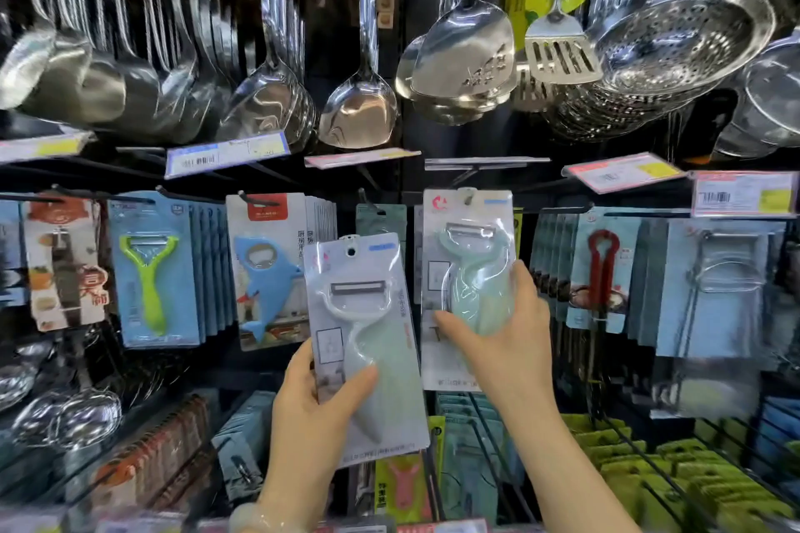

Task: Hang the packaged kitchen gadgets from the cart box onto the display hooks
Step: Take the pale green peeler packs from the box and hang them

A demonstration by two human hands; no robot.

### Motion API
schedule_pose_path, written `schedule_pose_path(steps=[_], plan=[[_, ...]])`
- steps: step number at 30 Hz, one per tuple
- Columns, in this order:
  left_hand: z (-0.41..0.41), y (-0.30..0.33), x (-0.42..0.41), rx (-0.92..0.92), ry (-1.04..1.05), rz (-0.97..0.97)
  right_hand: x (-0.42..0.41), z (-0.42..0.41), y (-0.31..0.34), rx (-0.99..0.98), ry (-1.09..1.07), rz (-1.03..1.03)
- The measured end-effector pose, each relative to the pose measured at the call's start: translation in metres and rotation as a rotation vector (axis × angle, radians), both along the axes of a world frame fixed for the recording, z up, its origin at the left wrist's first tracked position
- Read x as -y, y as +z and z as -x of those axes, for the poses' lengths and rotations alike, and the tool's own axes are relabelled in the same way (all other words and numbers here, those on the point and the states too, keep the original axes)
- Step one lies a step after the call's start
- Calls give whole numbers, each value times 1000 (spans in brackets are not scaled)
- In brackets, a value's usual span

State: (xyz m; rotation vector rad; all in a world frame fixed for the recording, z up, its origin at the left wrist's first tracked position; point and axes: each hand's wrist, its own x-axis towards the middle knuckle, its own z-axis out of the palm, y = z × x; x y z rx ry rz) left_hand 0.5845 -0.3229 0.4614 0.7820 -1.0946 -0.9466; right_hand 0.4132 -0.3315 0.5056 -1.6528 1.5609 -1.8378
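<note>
My left hand point(311, 415) grips the lower part of a packaged white-and-mint peeler point(359, 316), held tilted in front of the display, its hang hole free near the top. My right hand point(506, 329) grips a second packaged mint peeler point(467, 273), held upright against the rack. That card's hang hole sits at a display hook point(468, 197); whether the hook passes through it I cannot tell. The cart box is out of view.
Packaged peelers point(151, 273), a blue shark bottle opener point(268, 268) and a red opener point(604, 268) hang on neighbouring hooks. Steel ladles point(359, 108), spatulas and strainers point(679, 35) hang above behind price tags. Lower hooks carry more green and teal packs point(649, 459).
</note>
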Motion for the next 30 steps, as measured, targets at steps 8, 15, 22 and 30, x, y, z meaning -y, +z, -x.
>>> schedule_pose_path(steps=[8, 15, 22, 30], plan=[[5, -5, 5, 13, -2, -7, 39, 10, 1, -108, -36, -83], [28, -11, 11, 58, -47, 14, 26, 14, -28, -32, 94, -60], [63, -10, 6, 241, -90, 202, -1, 6, -50, 130, 318, 16], [80, 35, 23, 273, -116, 277, 6, 26, 5, 79, 269, 181]])
